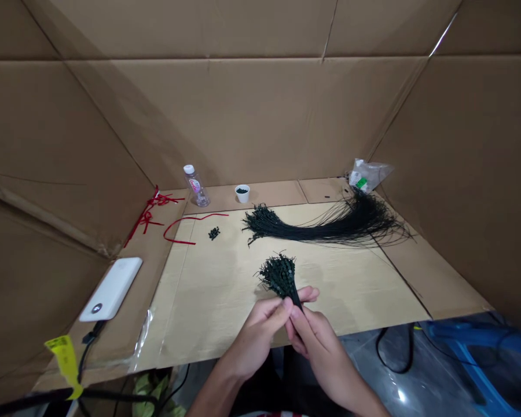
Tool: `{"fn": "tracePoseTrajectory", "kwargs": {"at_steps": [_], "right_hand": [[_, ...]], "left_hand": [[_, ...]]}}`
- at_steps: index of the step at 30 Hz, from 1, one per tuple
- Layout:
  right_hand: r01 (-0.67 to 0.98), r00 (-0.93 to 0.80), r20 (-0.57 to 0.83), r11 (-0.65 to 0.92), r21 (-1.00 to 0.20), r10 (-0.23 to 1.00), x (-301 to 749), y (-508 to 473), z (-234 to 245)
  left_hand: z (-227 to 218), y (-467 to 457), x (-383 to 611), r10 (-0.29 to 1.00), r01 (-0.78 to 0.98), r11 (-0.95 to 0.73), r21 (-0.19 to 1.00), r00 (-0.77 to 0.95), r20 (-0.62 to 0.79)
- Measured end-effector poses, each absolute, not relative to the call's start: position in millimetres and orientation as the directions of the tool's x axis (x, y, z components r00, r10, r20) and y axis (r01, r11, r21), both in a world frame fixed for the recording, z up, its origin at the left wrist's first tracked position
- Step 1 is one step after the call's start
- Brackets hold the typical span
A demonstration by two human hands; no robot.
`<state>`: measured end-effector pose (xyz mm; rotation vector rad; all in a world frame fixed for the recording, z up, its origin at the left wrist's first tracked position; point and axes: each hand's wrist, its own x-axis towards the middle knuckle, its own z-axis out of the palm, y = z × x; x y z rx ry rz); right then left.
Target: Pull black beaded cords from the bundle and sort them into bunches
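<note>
Close to the front edge of the board, my left hand (264, 318) and my right hand (310, 330) both grip one bundle of thin dark strands (280, 275). Its knobbly, frayed end points up and away from me, and the rest is hidden behind my fingers. Both thumbs press against the bundle side by side. Beyond it lies a larger bundle of long black strands (304, 231), with a similar knobbly end to the left and loose ends fanning out to the right. A small pile of dark bits (214, 233) sits left of that bundle.
A red ribbon (173, 227) lies at the left, with red bows (150, 214) beyond. At the back stand a clear bottle (197, 188), a white cup (242, 195) holding dark bits, and a plastic bag (364, 175). A white power bank (113, 286) rests left. Cardboard walls surround the board.
</note>
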<state>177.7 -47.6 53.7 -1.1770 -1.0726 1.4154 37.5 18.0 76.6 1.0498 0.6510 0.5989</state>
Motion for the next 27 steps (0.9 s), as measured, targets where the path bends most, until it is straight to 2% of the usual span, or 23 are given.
{"fn": "tracePoseTrajectory", "kwargs": {"at_steps": [7, 12, 17, 22, 27], "right_hand": [[-0.056, -0.087, -0.082, -0.087, -0.995, 0.993, 180.0, -48.1, 63.7], [0.029, -0.09, -0.044, -0.041, -0.999, 0.995, 179.8, -49.4, 56.2], [0.161, -0.033, -0.011, -0.005, -0.987, 0.999, 175.6, -50.3, 51.6], [0.191, 0.066, -0.014, -0.026, -0.981, 0.998, 171.6, -49.5, 54.3], [0.273, -0.018, 0.002, 0.007, -0.962, 1.0, 172.9, -49.1, 57.2]], "left_hand": [[85.5, 19.2, 34.2, 0.68, -0.124, 0.409, 0.904, 0.702, -0.211], [83.3, 18.7, 32.9, 0.717, -0.114, 0.396, 0.911, 0.658, -0.229], [78.4, 18.4, 33.1, 0.734, -0.12, 0.409, 0.904, 0.632, -0.248], [70.5, 14.6, 29.9, 0.749, -0.134, 0.402, 0.906, 0.617, -0.241], [67.4, 12.9, 25.0, 0.681, -0.072, 0.385, 0.92, 0.695, -0.231]]}}
